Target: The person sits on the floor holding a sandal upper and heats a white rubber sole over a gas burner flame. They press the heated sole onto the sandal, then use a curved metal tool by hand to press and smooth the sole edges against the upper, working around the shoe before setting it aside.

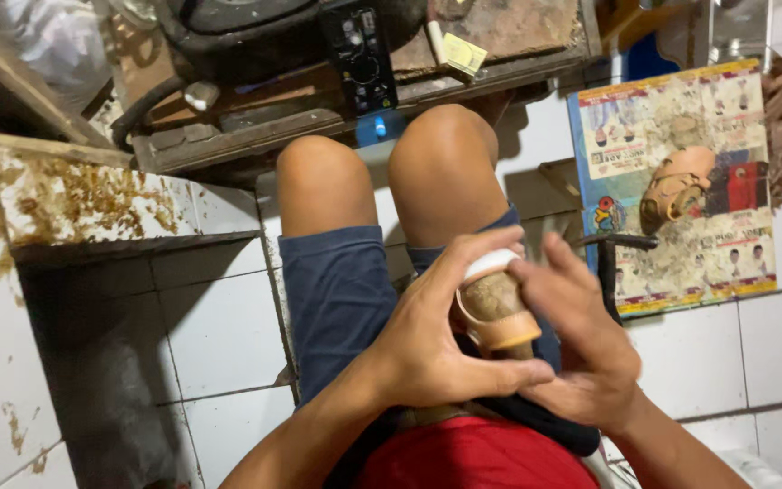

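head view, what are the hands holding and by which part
Both hands hold a small tan sandal over the lap. The left hand wraps its side and underside; the right hand presses fingers against its other side.

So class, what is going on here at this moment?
A seated person holds a small tan sandal over their lap with both bare hands. The left hand wraps around it from the side, and the right hand steadies the other side. A second sandal lies on a printed sheet on the tiled floor.
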The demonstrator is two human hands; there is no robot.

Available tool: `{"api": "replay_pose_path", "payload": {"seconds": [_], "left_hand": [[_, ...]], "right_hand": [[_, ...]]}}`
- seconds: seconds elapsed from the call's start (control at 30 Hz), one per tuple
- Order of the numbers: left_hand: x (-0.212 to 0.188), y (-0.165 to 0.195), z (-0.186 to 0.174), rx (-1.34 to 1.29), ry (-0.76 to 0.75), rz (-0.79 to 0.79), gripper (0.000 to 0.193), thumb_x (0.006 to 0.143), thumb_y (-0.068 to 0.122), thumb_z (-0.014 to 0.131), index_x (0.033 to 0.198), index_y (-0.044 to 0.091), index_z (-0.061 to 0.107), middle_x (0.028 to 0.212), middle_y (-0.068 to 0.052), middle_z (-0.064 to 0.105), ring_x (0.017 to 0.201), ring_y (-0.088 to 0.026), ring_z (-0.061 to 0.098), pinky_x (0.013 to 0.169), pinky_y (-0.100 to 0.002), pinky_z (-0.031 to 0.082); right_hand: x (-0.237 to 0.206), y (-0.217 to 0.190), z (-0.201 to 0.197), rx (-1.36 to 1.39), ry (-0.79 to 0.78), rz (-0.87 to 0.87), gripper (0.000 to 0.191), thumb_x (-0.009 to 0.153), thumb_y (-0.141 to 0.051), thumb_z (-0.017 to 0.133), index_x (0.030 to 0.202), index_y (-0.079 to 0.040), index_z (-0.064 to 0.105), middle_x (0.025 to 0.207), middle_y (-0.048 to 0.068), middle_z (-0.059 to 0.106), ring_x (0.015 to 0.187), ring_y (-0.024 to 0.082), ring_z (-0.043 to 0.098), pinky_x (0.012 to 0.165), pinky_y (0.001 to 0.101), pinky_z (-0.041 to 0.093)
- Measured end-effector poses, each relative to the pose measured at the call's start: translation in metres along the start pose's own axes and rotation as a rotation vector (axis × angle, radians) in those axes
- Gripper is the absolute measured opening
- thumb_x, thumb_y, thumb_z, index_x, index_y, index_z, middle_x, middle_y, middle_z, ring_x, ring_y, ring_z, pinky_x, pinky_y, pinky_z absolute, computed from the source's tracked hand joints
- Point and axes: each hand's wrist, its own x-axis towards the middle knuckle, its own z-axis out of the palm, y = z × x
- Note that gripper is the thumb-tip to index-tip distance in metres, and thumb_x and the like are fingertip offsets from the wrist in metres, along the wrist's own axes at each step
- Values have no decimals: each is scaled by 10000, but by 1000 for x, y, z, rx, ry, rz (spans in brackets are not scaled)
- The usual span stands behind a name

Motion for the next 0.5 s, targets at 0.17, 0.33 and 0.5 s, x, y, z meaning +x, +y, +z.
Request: {"api": "replay_pose_path", "payload": {"seconds": [0.17, 0.33, 0.5], "left_hand": [[-4, -2, 4, -6, -25, 103, 741, 774, 255, 953, 1374, 39, 576, 1281, -87, 656, 1161, -156, 689, 1029, -267, 563], [-16, -10, 12, -60, 26, 123, 667, 786, 225, 955, 1313, 35, 593, 1151, -84, 668, 1011, -126, 677, 922, -229, 568], [-22, -10, 23, -61, 91, 146, 706, 732, 216, 958, 1323, 39, 615, 1076, -77, 673, 922, -111, 684, 810, -218, 564]], "right_hand": [[1, -4, -3, 457, -143, 394, 1100, 691, -197, 926, 1580, 30, 318, 1562, 167, 435, 1448, 249, 450, 1225, 361, 333], [-11, -3, -5, 293, -141, 420, 1040, 618, -185, 926, 1504, 98, 462, 1477, 191, 539, 1354, 238, 566, 1166, 345, 431], [-24, 8, -3, 250, -168, 286, 1031, 590, -210, 920, 1489, 97, 517, 1444, 185, 617, 1322, 232, 645, 1142, 343, 494]]}}
